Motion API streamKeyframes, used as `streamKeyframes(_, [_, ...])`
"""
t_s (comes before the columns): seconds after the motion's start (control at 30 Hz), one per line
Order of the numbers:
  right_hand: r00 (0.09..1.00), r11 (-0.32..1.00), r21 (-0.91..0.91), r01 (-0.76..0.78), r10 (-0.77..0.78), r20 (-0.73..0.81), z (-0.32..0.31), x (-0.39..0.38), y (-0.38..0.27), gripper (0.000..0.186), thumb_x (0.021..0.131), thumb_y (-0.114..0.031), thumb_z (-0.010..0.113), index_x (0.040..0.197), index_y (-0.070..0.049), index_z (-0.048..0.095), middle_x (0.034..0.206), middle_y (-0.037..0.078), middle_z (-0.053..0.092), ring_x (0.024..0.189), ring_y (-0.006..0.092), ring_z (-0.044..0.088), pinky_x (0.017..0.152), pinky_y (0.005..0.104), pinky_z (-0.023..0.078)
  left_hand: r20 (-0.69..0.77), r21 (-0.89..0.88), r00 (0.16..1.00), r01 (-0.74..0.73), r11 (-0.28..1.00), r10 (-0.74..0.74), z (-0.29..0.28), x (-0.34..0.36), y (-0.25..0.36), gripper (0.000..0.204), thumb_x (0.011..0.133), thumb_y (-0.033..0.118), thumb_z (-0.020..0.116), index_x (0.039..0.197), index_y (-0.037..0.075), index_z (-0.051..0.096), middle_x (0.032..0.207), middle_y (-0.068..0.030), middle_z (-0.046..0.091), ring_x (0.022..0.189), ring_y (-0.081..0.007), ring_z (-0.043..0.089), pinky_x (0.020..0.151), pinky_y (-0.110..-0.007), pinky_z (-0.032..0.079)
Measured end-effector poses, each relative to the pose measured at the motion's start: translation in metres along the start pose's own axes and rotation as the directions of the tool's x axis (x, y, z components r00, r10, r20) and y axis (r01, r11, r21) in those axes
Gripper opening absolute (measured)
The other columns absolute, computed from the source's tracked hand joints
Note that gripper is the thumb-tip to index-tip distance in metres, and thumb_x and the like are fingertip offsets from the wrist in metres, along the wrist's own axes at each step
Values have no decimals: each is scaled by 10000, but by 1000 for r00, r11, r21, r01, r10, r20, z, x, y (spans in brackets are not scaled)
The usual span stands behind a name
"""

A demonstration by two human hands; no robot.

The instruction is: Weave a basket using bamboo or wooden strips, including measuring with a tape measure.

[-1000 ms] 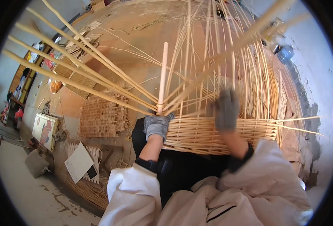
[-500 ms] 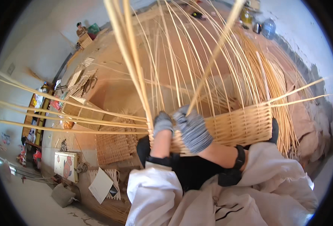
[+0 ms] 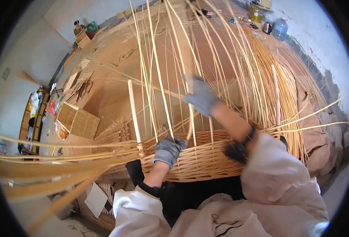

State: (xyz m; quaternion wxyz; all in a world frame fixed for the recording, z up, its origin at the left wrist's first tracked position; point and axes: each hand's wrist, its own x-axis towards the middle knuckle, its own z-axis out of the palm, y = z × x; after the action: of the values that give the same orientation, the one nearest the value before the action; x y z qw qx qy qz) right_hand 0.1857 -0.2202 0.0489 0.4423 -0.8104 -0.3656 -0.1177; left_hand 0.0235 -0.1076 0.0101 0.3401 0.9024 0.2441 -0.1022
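Note:
A woven willow basket section (image 3: 208, 168) lies across my lap, with pale rods (image 3: 155, 59) rising from it. My gloved left hand (image 3: 169, 152) is closed at its upper edge on a willow rod, near a thick upright stick (image 3: 133, 104). My gloved right hand (image 3: 201, 96) is raised above the weave beside a long rod, smeared by motion; whether its fingers grip that rod I cannot tell. Several loose rods sweep out to the left, blurred at the lower end.
A willow bundle (image 3: 293, 142) lies at the right, near a kettle (image 3: 267, 27) and a water bottle (image 3: 280, 28). Woven pieces (image 3: 83, 122) lie on the floor at left, beside a cluttered cabinet (image 3: 38, 118). Another person (image 3: 79, 29) sits at the back left.
My right hand has risen from the basket's edge. The basket and my left hand sit lower in view. Thicker rods that stood upright at the middle have swung down to the left.

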Motion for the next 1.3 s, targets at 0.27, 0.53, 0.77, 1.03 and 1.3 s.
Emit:
streamKeyframes(0.27, [969, -229, 971, 67, 248, -8, -30, -117, 14, 290, 816, -123, 473, 1086, -16, 470, 704, 53, 511, 586, 155, 475, 564, 274, 440, -2, -36, 999, 43, 998, -43, -21, 2, 26, 595, 678, 578, 551, 839, 11, 626, 898, -182, 602, 916, -273, 563, 769, -331, 438])
streamKeyframes(0.53, [696, 231, 938, -257, 718, 14, -81, -122, 5, 94, 800, -98, 541, 849, -41, 485, 695, 57, 513, 596, 171, 521, 536, 265, 477, -85, 484, 996, 35, 875, 7, -30, 32, 112, 597, 758, 466, 515, 1118, -7, 461, 1070, -224, 517, 1008, -313, 508, 826, -333, 419])
streamKeyframes(0.77, [798, 357, 823, -441, 576, 178, -127, -138, 54, 105, 749, -19, 559, 798, -46, 470, 712, 76, 527, 642, 210, 555, 621, 314, 518, 303, 425, 810, -586, 690, 502, 7, 18, 58, 344, 722, 266, 616, 974, 39, 559, 870, -141, 605, 744, -263, 580, 680, -320, 461])
streamKeyframes(1.03, [998, 939, 340, -53, 62, -13, -97, 3, 45, 161, 805, -125, 484, 945, -47, 463, 731, 48, 484, 616, 118, 468, 615, 242, 422, -23, 51, 992, -124, 991, 125, 32, 7, 89, 309, 746, 299, 599, 756, -9, 613, 676, -148, 610, 638, -248, 587, 640, -314, 451])
streamKeyframes(1.3, [770, 556, 819, -144, 582, -260, -116, -135, 60, 507, 847, -54, 407, 1308, -70, 196, 659, 17, 449, 511, 73, 434, 446, 213, 401, 430, 376, 892, -319, 870, 141, 2, 41, 96, 549, 720, 510, 556, 981, 28, 586, 981, -142, 584, 898, -276, 550, 785, -299, 430])
